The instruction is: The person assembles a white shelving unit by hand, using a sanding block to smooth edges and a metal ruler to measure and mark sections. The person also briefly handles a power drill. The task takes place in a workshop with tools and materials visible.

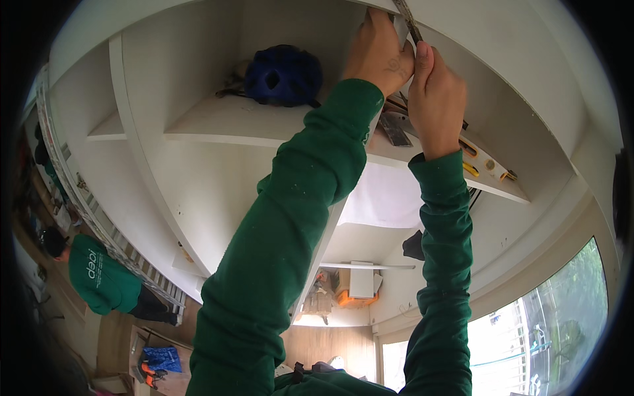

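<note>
A thin metal strip point(409, 21) is up high, above the blue helmet point(282, 74) and to its right. The person's right hand point(437, 99) has its thumb and fingers pinched tight on the low end of the strip. The left hand point(382, 56) is nearer the helmet, to its right, and reaches up just beside the strip. Its fingertips are hard to see, so one cannot tell if they pinch something.

The helmet sits on a white shelf point(228, 125). To the right of the helmet and a bit lower, a flat dark blade point(397, 130) and a yellow tool point(470, 169) lie on another board point(384, 153).

Far down and left of the helmet, another person point(102, 277) in a green top is near a ladder point(148, 274). Also down and left of the helmet are a blue bag point(162, 360) and an orange tool point(146, 375). Far down and right of the helmet is a bright window point(561, 323).
</note>
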The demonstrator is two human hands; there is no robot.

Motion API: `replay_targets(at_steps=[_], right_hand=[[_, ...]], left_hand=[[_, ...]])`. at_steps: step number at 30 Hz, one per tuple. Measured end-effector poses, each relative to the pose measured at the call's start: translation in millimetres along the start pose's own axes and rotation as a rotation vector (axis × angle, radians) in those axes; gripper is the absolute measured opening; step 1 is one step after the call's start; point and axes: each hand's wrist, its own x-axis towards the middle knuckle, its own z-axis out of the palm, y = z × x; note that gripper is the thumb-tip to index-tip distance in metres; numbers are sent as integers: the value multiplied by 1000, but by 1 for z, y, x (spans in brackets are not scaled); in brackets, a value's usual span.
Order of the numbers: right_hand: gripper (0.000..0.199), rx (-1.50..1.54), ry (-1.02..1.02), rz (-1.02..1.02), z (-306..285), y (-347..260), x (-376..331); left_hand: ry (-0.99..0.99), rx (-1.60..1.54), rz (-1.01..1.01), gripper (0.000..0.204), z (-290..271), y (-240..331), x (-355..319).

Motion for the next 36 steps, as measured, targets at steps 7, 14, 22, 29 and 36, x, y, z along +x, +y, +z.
replay_targets(at_steps=[7,14,22,29,36], right_hand=[[44,-32,41,-60,0,3,5],[42,-44,-28,-47,-1,2,1],[44,-19,-57,-26,-2,2,1],[46,-26,-13,-22,-5,0,-6],[42,-63,54,-22,0,0,-4]], left_hand=[[-13,-72,26,47,-1,-1,5],[63,-65,154,45,6,-8,6],[66,-114,122,46,6,-8,5],[111,-254,187,43,12,-11,8],[115,-272,175,60,10,-10,7]])
